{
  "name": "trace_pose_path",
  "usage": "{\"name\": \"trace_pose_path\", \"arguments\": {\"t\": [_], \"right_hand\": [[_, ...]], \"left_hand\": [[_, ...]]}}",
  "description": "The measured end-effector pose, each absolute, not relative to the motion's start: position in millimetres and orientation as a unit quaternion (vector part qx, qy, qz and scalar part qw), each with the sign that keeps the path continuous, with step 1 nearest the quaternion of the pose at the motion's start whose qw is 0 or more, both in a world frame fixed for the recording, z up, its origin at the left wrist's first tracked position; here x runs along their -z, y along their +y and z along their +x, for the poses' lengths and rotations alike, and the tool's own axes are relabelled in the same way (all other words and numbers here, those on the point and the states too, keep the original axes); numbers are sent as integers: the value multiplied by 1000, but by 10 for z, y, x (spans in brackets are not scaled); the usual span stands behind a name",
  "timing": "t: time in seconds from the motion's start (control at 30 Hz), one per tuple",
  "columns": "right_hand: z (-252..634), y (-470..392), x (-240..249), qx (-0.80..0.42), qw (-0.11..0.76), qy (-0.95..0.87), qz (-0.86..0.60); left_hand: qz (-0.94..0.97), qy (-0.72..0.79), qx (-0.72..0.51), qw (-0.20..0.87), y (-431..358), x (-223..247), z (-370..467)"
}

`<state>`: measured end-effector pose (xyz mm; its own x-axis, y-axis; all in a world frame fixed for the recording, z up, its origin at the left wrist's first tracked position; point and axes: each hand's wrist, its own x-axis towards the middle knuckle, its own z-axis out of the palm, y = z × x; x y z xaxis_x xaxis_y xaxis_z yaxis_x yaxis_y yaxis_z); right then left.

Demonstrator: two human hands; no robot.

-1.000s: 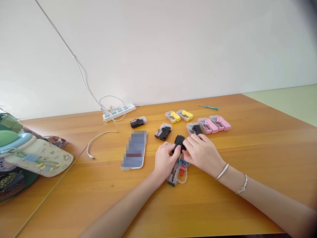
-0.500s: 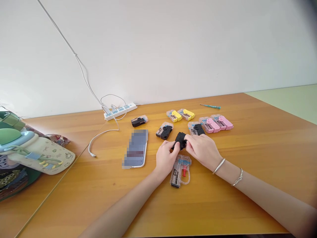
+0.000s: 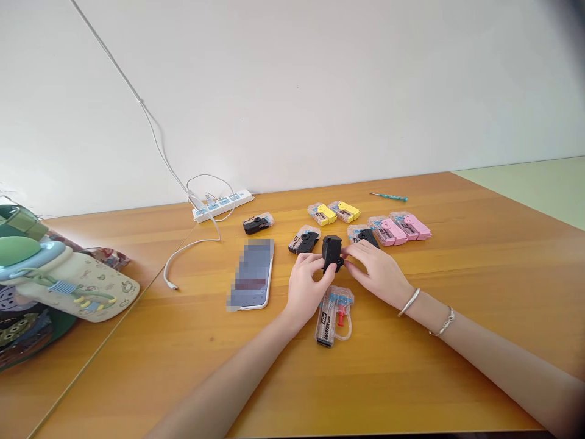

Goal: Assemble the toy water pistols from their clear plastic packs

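Between my two hands a black plastic piece (image 3: 332, 253) is held upright, its broad face toward me and a small round part at its lower right. My left hand (image 3: 307, 283) has its thumb and fingers closed on the piece from the left. Thumb and fingertips of my right hand (image 3: 377, 268) pinch at its right edge, near the round part. Just below lies a clear toy water gun (image 3: 333, 317) with a red trigger, a blue inner part and a clear trigger guard. Behind my hands are black-and-clear folded toys (image 3: 304, 239), one partly covered by my right hand.
Two yellow toys (image 3: 346, 211) and two pink toys (image 3: 410, 226) lie farther back, with a screwdriver (image 3: 389, 197) behind them. A phone (image 3: 251, 274) rests left of my hands. Farther left are a white cable (image 3: 183, 249), a power strip (image 3: 223, 205) and a bottle (image 3: 86, 283).
The black piece has been turned upright, so its broad face now shows. My right hand's fingers have loosened and drawn slightly right; my left hand stays on the piece.
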<state>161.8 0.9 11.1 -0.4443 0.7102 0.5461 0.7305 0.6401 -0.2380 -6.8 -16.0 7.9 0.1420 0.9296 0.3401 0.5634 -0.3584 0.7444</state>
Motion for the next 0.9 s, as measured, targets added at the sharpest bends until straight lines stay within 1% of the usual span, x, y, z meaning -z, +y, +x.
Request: {"name": "trace_pose_path", "arguments": {"t": [0.23,0.3,0.57,0.73,0.9], "right_hand": [[1652,21,-123,-88,387,-830,-391],[1646,17,-124,-99,402,-828,-380],[1642,9,-143,-41,394,-845,-359],[1639,11,-132,8,380,-858,-345],[1616,-21,-169,56,332,-871,-358]], "left_hand": [[740,498,-390,226,-140,-70,-74],[741,496,-387,236,-129,-67,-83],[717,482,-413,288,-141,-84,-112],[717,483,-408,294,-173,-96,-82],[725,469,-406,299,-165,-71,-80]]}}
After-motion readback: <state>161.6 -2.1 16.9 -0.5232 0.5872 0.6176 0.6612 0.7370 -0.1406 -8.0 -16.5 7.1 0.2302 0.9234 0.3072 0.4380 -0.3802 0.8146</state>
